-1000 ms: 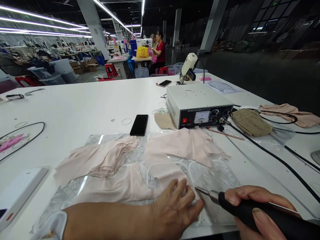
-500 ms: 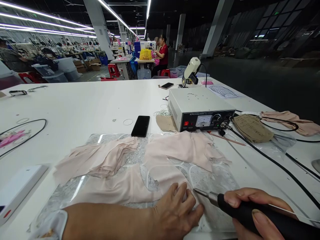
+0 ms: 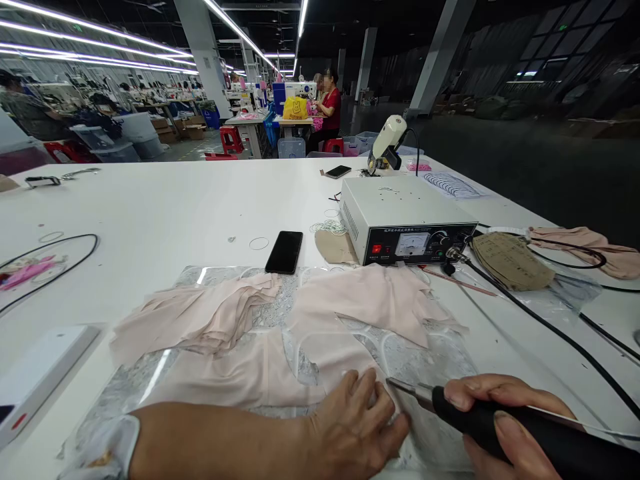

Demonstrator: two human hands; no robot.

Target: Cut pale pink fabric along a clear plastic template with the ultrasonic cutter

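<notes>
My left hand (image 3: 356, 423) presses down with bent fingers on a pale pink fabric piece (image 3: 235, 373), which lies over a clear sheet with curved outlines on a grey speckled board (image 3: 440, 373). Just right of those fingertips is the metal tip of an ultrasonic cutter (image 3: 465, 410), at the fabric's edge. My right hand (image 3: 520, 420) is wrapped round its black handle. Beyond my left hand lie another pale pink piece (image 3: 360, 293) and a layered stack of pink pieces (image 3: 200, 313). Whether the tip touches the fabric I cannot tell.
A grey power box (image 3: 407, 213) with a dial stands behind the board, its black cable (image 3: 550, 333) running along the right. A black phone (image 3: 284, 252) lies at the board's back edge. Brown paper patterns (image 3: 513, 260) are on the right, a white device (image 3: 45, 373) on the left.
The view has shifted slightly, so things sit a little further right. Both hands and the cutter tip hold nearly the same place on the fabric.
</notes>
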